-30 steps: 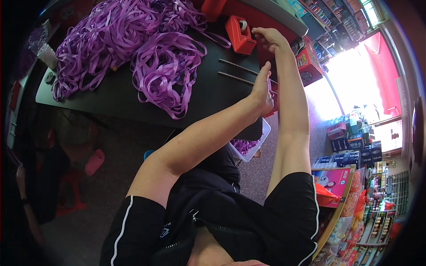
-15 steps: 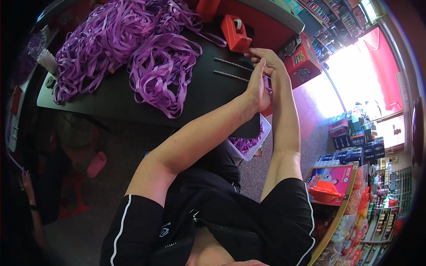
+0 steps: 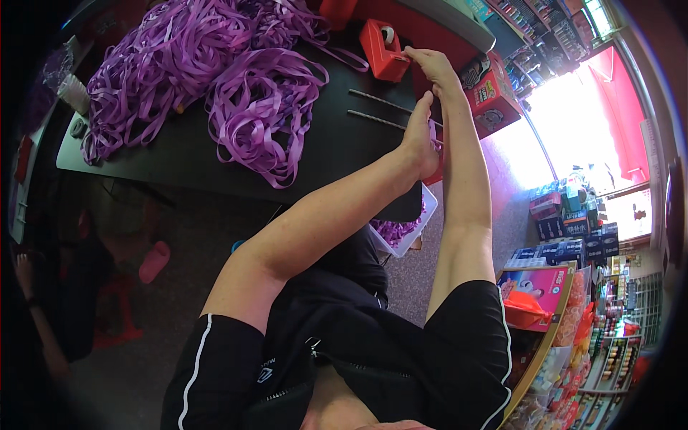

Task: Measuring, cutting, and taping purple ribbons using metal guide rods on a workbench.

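My left hand (image 3: pixel 418 140) stands edge-on at the table (image 3: pixel 333 165)'s right edge; a strip of purple ribbon (image 3: pixel 433 132) shows beside its palm, though I cannot tell whether I grip it. My right hand (image 3: pixel 434 69) reaches beyond, fingertips close by the red tape dispenser (image 3: pixel 386 59) near the far right corner; its hold is hidden too. Two slim metal rods (image 3: pixel 377 119) point toward my left hand. A large ribbon heap (image 3: pixel 179 61) covers the far left, a smaller heap (image 3: pixel 261 107) beside it.
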Available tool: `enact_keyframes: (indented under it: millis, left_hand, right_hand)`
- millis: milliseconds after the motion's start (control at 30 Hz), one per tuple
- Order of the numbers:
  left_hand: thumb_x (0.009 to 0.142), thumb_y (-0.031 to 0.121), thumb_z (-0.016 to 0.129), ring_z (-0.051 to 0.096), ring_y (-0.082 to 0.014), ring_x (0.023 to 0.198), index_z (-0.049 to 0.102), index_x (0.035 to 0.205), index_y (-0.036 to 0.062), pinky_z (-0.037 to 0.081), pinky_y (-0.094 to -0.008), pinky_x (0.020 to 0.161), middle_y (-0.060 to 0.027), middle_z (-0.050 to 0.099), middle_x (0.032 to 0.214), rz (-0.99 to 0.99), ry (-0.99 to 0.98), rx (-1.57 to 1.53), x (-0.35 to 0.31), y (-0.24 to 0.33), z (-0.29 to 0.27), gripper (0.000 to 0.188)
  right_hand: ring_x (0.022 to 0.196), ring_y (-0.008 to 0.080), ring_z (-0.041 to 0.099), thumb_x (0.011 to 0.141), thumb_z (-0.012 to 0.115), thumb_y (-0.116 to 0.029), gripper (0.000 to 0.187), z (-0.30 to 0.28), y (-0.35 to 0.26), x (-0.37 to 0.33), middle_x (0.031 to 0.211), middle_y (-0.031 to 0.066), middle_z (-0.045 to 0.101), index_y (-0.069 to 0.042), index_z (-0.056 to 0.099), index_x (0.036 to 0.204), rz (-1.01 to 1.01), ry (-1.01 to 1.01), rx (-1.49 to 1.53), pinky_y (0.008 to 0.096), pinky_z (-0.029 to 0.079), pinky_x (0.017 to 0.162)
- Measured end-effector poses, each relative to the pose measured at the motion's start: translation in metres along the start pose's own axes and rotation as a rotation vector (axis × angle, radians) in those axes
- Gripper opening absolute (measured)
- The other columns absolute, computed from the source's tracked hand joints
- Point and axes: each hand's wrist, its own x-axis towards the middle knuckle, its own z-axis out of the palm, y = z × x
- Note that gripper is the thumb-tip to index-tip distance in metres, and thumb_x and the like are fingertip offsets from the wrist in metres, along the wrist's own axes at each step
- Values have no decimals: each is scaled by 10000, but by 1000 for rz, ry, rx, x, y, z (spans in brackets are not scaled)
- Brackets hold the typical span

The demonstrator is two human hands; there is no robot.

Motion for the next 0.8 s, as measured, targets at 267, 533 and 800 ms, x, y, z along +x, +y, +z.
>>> enact_keyframes:
  millis: [267,533,800]
  left_hand:
    - [817,638,517,278,-335,1352,41,1505,167,220,-462,1099,-186,157,1517,-15,2,-37,-7,4,7,960]
    - [827,633,507,305,-322,1340,56,1498,120,261,-420,1083,-194,157,1514,-7,-8,5,-4,2,2,957]
    - [827,627,516,337,-327,1314,53,1496,109,274,-410,1074,-216,156,1505,-8,50,5,-5,4,5,965]
  right_hand:
    - [786,107,561,775,738,-293,209,-3,-7,14,797,27,665,-92,740,834,233,-87,152,288,401,712]
    - [534,40,320,752,737,-344,211,-11,1,-6,659,-87,556,-163,731,860,313,-17,58,232,221,531]
    - [465,58,291,730,775,-187,128,-6,-13,-20,567,-50,463,-92,692,711,323,-79,226,246,191,440]
